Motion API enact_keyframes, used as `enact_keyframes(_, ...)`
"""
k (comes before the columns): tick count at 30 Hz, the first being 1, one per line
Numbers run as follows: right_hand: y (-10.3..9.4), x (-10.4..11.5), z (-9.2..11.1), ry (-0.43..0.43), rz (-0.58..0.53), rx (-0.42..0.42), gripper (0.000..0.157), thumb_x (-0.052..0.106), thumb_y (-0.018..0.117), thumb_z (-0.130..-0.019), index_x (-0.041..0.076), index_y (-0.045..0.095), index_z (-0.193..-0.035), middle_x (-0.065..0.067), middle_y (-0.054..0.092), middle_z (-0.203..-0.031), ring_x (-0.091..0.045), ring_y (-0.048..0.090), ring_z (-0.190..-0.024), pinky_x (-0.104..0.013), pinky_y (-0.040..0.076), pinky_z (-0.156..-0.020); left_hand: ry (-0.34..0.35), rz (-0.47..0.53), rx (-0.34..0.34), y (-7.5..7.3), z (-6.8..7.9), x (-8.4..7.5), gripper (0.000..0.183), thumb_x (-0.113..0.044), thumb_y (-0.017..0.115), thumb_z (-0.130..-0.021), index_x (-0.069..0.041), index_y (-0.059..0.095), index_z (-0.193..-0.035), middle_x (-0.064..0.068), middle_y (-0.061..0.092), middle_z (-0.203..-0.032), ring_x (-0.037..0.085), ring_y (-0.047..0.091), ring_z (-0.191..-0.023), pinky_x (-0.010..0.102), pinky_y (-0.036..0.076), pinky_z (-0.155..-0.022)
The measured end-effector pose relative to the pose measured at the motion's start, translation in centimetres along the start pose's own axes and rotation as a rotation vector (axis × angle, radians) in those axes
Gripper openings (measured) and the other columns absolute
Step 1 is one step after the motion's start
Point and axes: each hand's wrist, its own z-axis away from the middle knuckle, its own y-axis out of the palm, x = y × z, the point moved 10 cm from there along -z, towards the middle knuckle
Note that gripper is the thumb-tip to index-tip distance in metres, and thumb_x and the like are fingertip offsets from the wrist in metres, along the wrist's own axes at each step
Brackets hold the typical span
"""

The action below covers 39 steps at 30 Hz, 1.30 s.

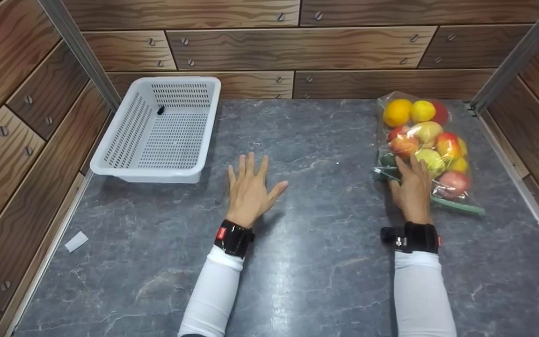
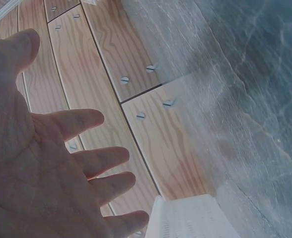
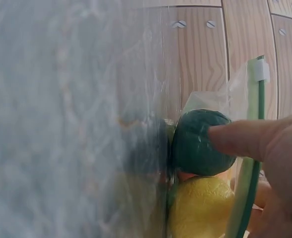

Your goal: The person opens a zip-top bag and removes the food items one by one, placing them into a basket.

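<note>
My right hand (image 1: 412,192) reaches over the mouth of a clear zip bag (image 1: 459,204) of fruit, fingers on the plastic. Its green zip strip (image 3: 248,198) runs beside the thumb in the right wrist view. There the thumb's tip overlaps a dark green round fruit (image 3: 203,144), above a yellow fruit (image 3: 200,210). Inside the bag are also an orange (image 1: 396,113), a lemon (image 1: 423,111) and several red and yellow fruits. My left hand (image 1: 248,192) is spread palm down over the table, thumb out to the right, holding nothing.
A white perforated plastic basket (image 1: 157,172) stands at the back left, with a small black item (image 1: 161,110) inside. A white paper slip (image 1: 76,241) lies at the left of the grey marbled table (image 1: 316,281). Wood-patterned walls (image 1: 297,47) enclose the back and sides.
</note>
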Motion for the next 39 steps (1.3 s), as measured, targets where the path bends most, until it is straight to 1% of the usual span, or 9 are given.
enact_keyframes(4,-0.3,0.5,-0.1,-0.051,-0.041,-0.061,0.046,-0.004,0.062,-0.090,-0.005,0.061,-0.136,-0.035,0.041,-0.153,-0.058,0.032,-0.143,-0.064,0.022,-0.121,-0.003,0.001,0.001,0.1,0.0,0.0,0.086,-0.070,0.049,-0.097,-0.014,0.034,-0.162,0.023,0.021,-0.168,0.041,0.012,-0.157,0.065,0.008,-0.125)
enact_keyframes(8,-0.4,0.8,-0.2,-0.067,-0.078,-0.074,0.037,-0.004,0.063,-0.093,-0.004,0.066,-0.130,-0.034,0.045,-0.150,-0.057,0.036,-0.142,-0.059,0.025,-0.121,0.001,0.006,0.001,0.0,0.0,-0.1,0.087,-0.071,0.047,-0.097,-0.014,0.035,-0.162,0.023,0.020,-0.168,0.041,0.013,-0.157,0.064,0.007,-0.125)
enact_keyframes(12,-0.2,1.7,-0.2,-0.082,-0.102,-0.049,0.034,-0.005,0.064,-0.093,-0.003,0.069,-0.127,-0.033,0.048,-0.148,-0.055,0.038,-0.141,-0.059,0.027,-0.121,-0.001,-0.001,0.005,0.0,-0.1,-0.2,0.088,-0.073,0.044,-0.097,-0.014,0.035,-0.162,0.023,0.021,-0.168,0.041,0.014,-0.157,0.064,0.009,-0.125)
enact_keyframes(19,0.1,4.1,-0.5,-0.111,-0.117,0.029,0.034,-0.003,0.063,-0.096,-0.001,0.069,-0.129,-0.030,0.046,-0.152,-0.051,0.038,-0.143,-0.059,0.026,-0.121,-0.001,0.008,-0.004,-0.2,-0.1,-0.3,0.084,-0.067,0.050,-0.098,-0.014,0.036,-0.161,0.023,0.023,-0.167,0.042,0.017,-0.156,0.065,0.012,-0.124)
enact_keyframes(24,0.1,6.0,-0.6,-0.142,-0.123,0.068,0.032,-0.003,0.062,-0.097,-0.002,0.069,-0.128,-0.029,0.046,-0.152,-0.049,0.040,-0.142,-0.057,0.027,-0.121,0.024,0.036,-0.019,-0.5,0.0,-0.7,0.083,-0.064,0.053,-0.099,-0.011,0.036,-0.160,0.024,0.025,-0.167,0.044,0.020,-0.155,0.065,0.013,-0.124)
enact_keyframes(27,-0.1,7.4,-0.5,-0.167,-0.138,0.051,0.030,-0.004,0.063,-0.097,-0.002,0.071,-0.125,-0.029,0.049,-0.150,-0.049,0.044,-0.140,-0.057,0.030,-0.120,0.080,0.089,-0.035,-0.9,0.1,-1.6,0.079,-0.056,0.057,-0.101,-0.006,0.038,-0.159,0.024,0.028,-0.165,0.044,0.025,-0.153,0.062,0.015,-0.124)
enact_keyframes(30,-0.2,8.8,-0.2,-0.186,-0.150,0.047,0.028,-0.002,0.064,-0.097,0.000,0.073,-0.123,-0.026,0.052,-0.149,-0.049,0.046,-0.139,-0.058,0.033,-0.118,0.175,0.142,-0.084,-1.4,0.2,-3.1,0.071,-0.044,0.062,-0.102,0.000,0.043,-0.154,0.025,0.039,-0.159,0.041,0.037,-0.148,0.056,0.024,-0.124)
enact_keyframes(34,0.0,10.8,0.2,-0.216,-0.177,0.056,0.027,-0.001,0.065,-0.097,0.002,0.074,-0.122,-0.022,0.054,-0.149,-0.047,0.048,-0.139,-0.059,0.035,-0.117,0.308,0.172,-0.196,-2.3,0.6,-4.9,0.059,-0.032,0.068,-0.100,0.003,0.053,-0.145,0.022,0.056,-0.146,0.035,0.053,-0.136,0.047,0.039,-0.118)
enact_keyframes(39,0.0,13.5,1.2,-0.294,-0.199,0.053,0.027,-0.001,0.067,-0.096,0.004,0.076,-0.121,-0.022,0.057,-0.146,-0.045,0.052,-0.136,-0.059,0.037,-0.116,0.467,0.203,-0.337,-3.7,1.6,-6.9,0.052,-0.027,0.073,-0.096,0.003,0.060,-0.137,0.017,0.064,-0.135,0.030,0.062,-0.124,0.040,0.047,-0.111)
